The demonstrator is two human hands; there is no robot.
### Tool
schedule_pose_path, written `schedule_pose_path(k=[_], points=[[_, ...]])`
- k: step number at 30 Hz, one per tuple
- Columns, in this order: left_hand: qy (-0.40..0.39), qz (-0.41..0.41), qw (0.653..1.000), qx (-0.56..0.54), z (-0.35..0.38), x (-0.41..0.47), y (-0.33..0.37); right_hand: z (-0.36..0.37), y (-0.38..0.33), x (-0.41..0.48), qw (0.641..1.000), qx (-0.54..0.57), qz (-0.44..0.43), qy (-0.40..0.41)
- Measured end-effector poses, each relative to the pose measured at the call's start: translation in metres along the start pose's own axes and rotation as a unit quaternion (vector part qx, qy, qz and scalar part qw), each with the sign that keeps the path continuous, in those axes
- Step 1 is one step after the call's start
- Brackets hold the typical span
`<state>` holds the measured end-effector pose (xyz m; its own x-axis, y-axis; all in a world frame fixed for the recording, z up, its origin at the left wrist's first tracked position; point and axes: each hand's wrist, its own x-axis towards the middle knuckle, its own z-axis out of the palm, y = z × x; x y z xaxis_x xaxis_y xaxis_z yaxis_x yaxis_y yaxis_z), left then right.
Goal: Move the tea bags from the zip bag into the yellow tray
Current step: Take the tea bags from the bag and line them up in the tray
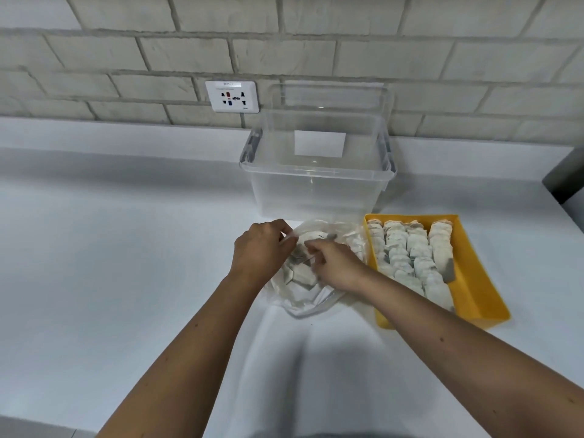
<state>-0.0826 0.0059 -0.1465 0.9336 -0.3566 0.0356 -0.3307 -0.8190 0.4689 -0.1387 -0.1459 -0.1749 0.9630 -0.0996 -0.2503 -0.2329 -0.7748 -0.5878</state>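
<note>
A clear zip bag [303,298] lies on the white counter in front of me, with several tea bags [300,273] inside. My left hand [259,251] pinches the bag's upper edge and holds it up. My right hand [335,263] reaches into the bag's mouth, fingers curled on the tea bags there. To the right sits the yellow tray [474,279], with rows of tea bags [407,248] packed along its left and middle; my right forearm covers its near left corner.
An open clear plastic box [316,175] stands behind the zip bag against the brick wall. A wall socket [232,97] is to its left. A dark object [565,178] sits at the far right edge. White counter [110,248] stretches to the left.
</note>
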Motion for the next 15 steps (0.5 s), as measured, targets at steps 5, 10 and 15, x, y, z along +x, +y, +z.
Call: schedule_pose_path(k=[5,10,15], points=[[0.006,-0.003,1.000,0.001,-0.001,-0.001,-0.004,-0.009,0.005,0.004,0.996,-0.024,-0.012,0.086],[0.004,0.000,1.000,-0.004,0.001,-0.003,-0.005,0.008,-0.001,0.017,0.985,-0.136,0.042,0.093],[-0.014,-0.003,1.000,0.003,-0.001,-0.004,-0.006,0.016,0.000,0.021,0.971,-0.180,0.034,0.151]])
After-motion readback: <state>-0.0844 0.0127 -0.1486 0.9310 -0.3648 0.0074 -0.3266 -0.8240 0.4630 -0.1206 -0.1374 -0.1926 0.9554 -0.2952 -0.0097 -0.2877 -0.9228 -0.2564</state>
